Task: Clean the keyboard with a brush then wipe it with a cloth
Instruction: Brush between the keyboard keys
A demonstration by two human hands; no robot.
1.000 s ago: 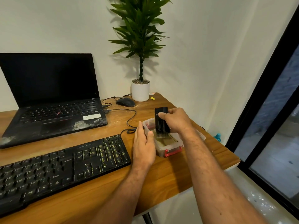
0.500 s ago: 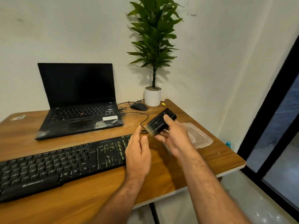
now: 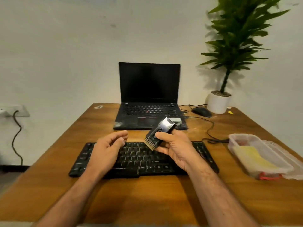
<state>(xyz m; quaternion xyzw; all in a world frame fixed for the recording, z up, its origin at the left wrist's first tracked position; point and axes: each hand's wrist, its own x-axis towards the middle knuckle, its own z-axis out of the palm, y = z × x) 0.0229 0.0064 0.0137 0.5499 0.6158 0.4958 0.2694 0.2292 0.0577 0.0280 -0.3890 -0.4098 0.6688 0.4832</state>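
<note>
A black keyboard [image 3: 141, 159] lies across the middle of the wooden desk [image 3: 147, 194]. My right hand [image 3: 173, 148] holds a small black brush [image 3: 158, 134] above the keyboard, its pale bristles pointing down and left. To the left of the brush hovers my left hand [image 3: 108, 148], fingers loosely curled and holding nothing. A yellow cloth [image 3: 255, 158] lies inside a clear plastic box [image 3: 236, 138] at the right side of the desk.
An open black laptop [image 3: 150, 99] stands behind the keyboard. A black mouse [image 3: 201, 111] with its cable and a potted plant in a white pot [image 3: 217, 103] sit at the back right. The box's lid [image 3: 293, 171] lies beside the box. A wall socket with a cord [image 3: 15, 112] is at the left.
My right hand lifted the brush out of the plastic box and carried it left over the keyboard. My left hand left the box. The view swung left, centring on the keyboard.
</note>
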